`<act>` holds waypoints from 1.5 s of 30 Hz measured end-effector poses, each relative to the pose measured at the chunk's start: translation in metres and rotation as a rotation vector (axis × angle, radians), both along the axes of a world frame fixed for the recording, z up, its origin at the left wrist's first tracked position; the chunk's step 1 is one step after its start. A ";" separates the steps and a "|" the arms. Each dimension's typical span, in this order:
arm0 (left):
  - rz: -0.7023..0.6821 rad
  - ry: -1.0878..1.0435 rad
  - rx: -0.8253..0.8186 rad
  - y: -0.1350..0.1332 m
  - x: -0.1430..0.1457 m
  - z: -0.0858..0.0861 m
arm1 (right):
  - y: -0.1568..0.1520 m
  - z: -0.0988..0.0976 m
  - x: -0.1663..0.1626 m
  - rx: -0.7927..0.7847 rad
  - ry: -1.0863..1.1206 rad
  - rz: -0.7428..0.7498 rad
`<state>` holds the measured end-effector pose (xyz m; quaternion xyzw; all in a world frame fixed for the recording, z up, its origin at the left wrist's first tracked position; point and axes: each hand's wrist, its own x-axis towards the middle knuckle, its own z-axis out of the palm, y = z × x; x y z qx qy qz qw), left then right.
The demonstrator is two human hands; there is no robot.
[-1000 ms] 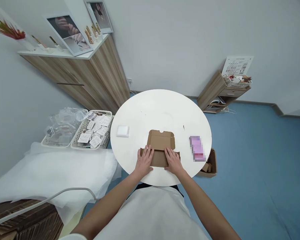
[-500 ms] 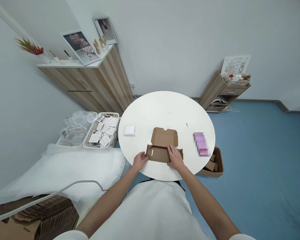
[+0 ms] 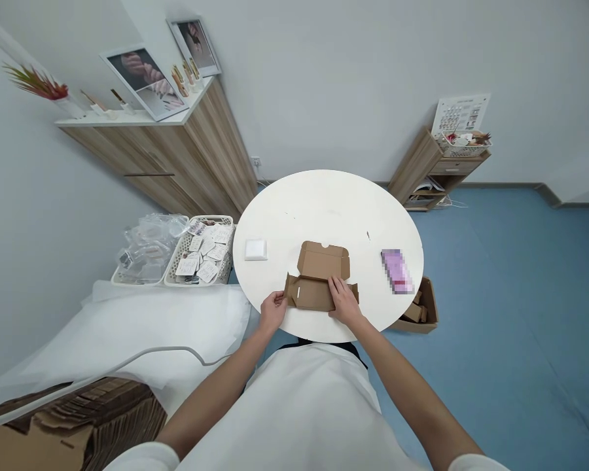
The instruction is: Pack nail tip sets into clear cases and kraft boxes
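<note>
A brown cardboard box (image 3: 317,294) lies partly folded on the white round table (image 3: 324,203), its lid panel opened away from me. My left hand (image 3: 273,309) is closed on the raised side flap at the box's left end, thumb and fingers pinching it. On the right part of the base lies my right hand (image 3: 344,301), fingers reaching to the lid fold and thumb at the near edge, holding the box down. A small white slot shows near the base's left end. The box's right end is partly hidden by my right hand.
A white square packet (image 3: 256,249) lies on the table's left, a blurred purple item (image 3: 397,271) on its right. Left of the table stand baskets of cards (image 3: 207,254) and plastic bags (image 3: 152,245). An open carton (image 3: 425,314) sits on the floor; flattened cardboard (image 3: 112,418) is stacked lower left.
My left hand has lifted the box's left side flap so it stands more upright. My right hand stays on the base. The whole view has shifted slightly.
</note>
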<state>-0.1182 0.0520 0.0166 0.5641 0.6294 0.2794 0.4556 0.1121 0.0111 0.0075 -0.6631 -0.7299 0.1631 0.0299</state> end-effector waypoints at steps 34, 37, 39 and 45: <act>-0.404 0.571 -0.039 0.030 0.028 -0.006 | -0.011 0.011 -0.003 -0.040 0.051 0.134; -0.403 0.626 -0.019 0.031 0.035 -0.006 | -0.010 0.011 -0.001 -0.046 0.042 0.134; -0.396 0.597 -0.012 0.030 0.039 -0.007 | -0.009 0.011 0.003 -0.054 0.034 0.126; -0.444 0.280 0.071 0.017 0.032 -0.003 | -0.004 0.015 0.021 -0.088 0.011 0.129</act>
